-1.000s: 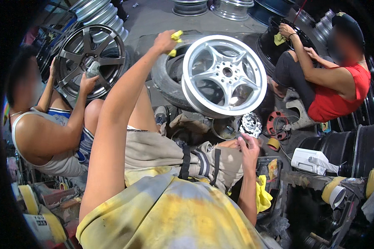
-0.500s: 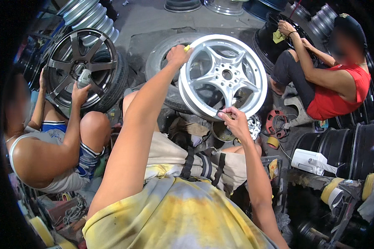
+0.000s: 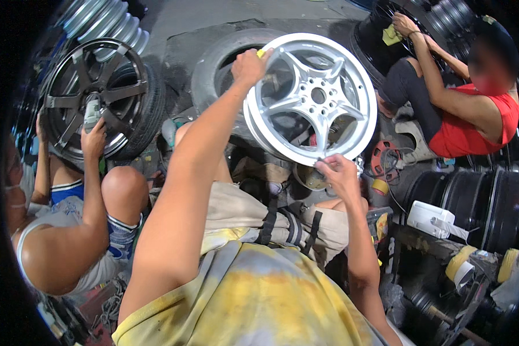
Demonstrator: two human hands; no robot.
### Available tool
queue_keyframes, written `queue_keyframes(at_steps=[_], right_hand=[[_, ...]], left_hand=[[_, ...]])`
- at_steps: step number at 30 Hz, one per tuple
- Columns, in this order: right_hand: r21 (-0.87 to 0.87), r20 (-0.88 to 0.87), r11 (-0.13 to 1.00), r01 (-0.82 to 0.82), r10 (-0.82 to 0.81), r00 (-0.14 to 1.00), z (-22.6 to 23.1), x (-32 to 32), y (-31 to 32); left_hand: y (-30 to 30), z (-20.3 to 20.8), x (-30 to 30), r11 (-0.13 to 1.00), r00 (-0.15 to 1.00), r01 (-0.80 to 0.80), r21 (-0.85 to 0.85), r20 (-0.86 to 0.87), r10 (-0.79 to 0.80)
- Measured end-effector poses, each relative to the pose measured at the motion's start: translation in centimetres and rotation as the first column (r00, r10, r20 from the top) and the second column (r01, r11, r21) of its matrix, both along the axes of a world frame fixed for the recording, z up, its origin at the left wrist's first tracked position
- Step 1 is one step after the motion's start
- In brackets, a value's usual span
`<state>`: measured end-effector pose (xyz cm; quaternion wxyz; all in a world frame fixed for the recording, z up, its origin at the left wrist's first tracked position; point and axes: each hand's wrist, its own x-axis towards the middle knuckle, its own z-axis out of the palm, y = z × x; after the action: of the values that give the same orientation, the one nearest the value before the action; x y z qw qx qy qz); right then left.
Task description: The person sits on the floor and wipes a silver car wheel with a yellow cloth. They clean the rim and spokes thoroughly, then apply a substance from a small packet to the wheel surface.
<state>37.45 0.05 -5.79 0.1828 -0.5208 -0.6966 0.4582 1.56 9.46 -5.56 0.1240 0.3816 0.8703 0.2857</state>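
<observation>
A grey floor point(image 3: 207, 11) is spreading across the far side, a dark mat point(image 3: 179, 57) lying on it. Stacked silver rims point(image 3: 106, 26) are catching light at far left; black rims point(image 3: 466, 199) are resting at right.

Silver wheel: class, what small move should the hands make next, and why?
Probably slide the right hand slightly along the near edge of the silver wheel: its fingers are at that edge, while the left hand, with a yellow cloth, is at the left edge.
</observation>
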Motion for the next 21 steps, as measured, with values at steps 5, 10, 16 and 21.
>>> queue_keyframes(at_steps=[5,10,16,21], right_hand=[[-0.162,-0.195,0.928,0.336,-0.364,0.911,-2.2,7.4,-0.2],[-0.045,0.051,0.971,0.236,-0.234,0.971,-14.6,8.5,-0.9],[0.056,0.6,0.954,-0.294,0.204,0.774,-20.6,4.5,-0.2],[0.365,0.488,0.888,-0.279,0.072,0.87,-24.7,2.9,-0.9]], left_hand=[[0.2,-1.0,-1.7,0.998,0.999,0.025,-0.056,0.026,-0.023],[1.4,0.0,-1.1,0.991,0.999,0.038,-0.127,-0.016,-0.04],[0.9,-0.2,-1.3,0.993,0.998,0.026,-0.112,-0.049,-0.031],[0.7,-0.3,-1.6,0.989,0.995,0.03,-0.143,-0.086,-0.042]])
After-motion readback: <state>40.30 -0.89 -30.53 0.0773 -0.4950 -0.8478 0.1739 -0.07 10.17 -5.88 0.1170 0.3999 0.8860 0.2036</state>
